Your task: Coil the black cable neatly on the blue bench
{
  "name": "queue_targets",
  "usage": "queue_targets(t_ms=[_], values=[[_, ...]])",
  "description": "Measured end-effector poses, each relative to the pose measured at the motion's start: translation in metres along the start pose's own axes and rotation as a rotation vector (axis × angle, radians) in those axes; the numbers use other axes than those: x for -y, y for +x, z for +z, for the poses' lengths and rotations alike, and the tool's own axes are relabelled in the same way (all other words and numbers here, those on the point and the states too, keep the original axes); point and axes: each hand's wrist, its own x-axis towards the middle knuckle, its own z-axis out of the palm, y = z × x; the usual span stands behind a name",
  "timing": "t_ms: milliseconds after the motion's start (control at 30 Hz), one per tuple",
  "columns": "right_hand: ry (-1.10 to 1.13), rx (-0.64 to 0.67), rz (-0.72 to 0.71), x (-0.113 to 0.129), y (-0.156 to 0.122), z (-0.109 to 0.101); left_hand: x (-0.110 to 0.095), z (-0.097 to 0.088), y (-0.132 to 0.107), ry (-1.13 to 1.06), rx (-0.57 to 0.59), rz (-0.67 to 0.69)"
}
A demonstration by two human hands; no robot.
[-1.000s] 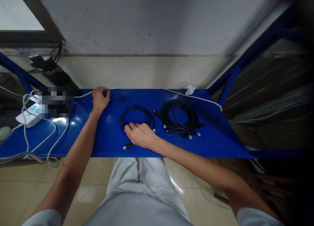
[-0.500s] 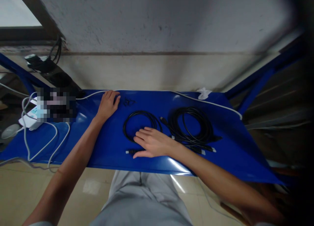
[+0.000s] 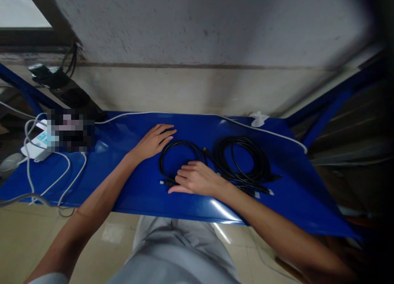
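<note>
My left hand (image 3: 155, 140) lies palm down near the back of the blue table (image 3: 138, 193), its fingers stretched out and slightly apart. Nothing shows in its grasp, and what lies under its fingers is hidden. A thin coil of black cable (image 3: 163, 159) sits just to its right. At the near side of this coil, my right hand (image 3: 197, 178) has its fingers curled down over the cable. A cable connector (image 3: 162, 182) with a pale tip sticks out left of the thumb. Touching distance to the right is a thicker stack of coiled black cables (image 3: 243, 161) with several connector ends.
A white power strip (image 3: 37, 146) with loose white cords stands at the left, beside a blurred-out patch. Behind it leans a black cylinder (image 3: 74, 95). A white cord (image 3: 261, 130) runs along the back edge, near crumpled white paper (image 3: 259, 119). Blue frame bars flank the table.
My left hand has moved right and towards me, over the small black ties seen there before, which are now hidden. My right hand's fingers have curled more over the cable.
</note>
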Motion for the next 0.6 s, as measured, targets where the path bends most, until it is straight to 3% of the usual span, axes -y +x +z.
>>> queue_targets(t_ms=[133, 267, 467, 600], values=[[-0.010, 0.004, -0.011, -0.005, -0.001, -0.002, 0.007, 0.004, -0.001, -0.029, -0.062, -0.004], [-0.024, -0.082, 0.029, -0.011, 0.001, -0.009, 0.016, 0.008, 0.000, -0.068, -0.130, 0.003], [0.104, -0.272, 0.379, -0.030, 0.003, -0.015, 0.020, 0.009, 0.002, -0.115, -0.184, 0.014], [0.095, -0.204, 0.547, -0.041, -0.001, -0.005, 0.020, 0.008, 0.003, -0.126, -0.207, 0.035]])
